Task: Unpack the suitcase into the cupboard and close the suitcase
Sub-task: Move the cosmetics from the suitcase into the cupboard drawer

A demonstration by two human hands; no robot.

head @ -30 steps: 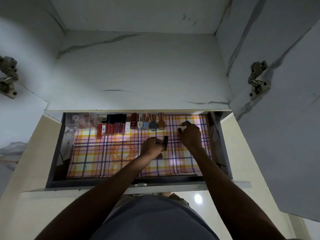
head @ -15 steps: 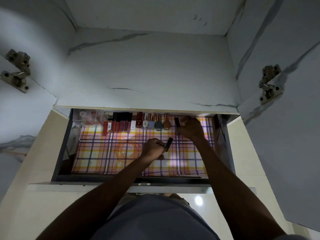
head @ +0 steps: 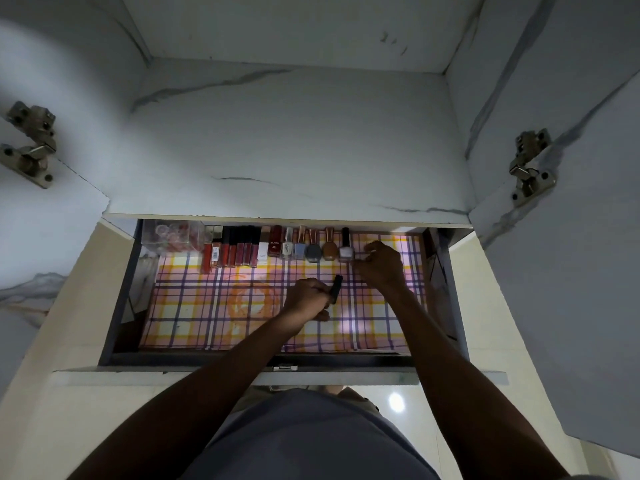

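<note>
I see one pulled-out grey drawer (head: 117, 306) lined with checked purple-and-yellow paper (head: 207, 306). Along its back edge stands one clear plastic box (head: 178, 237) of small round items, then about six red lip-gloss tubes (head: 232, 252) and roughly seven nail-polish bottles (head: 313, 249) (my count is uncertain in the dim light). My left hand (head: 306, 299) grips one small black tube (head: 336, 289) over the liner. My right hand (head: 381, 265), fingers curled, sits just beside the white, black-capped bottle (head: 345, 249); I cannot tell whether it holds anything.

Left hand (head: 306, 299) holds a dark tube (head: 336, 289) over the open drawer (head: 117, 306).
</note>
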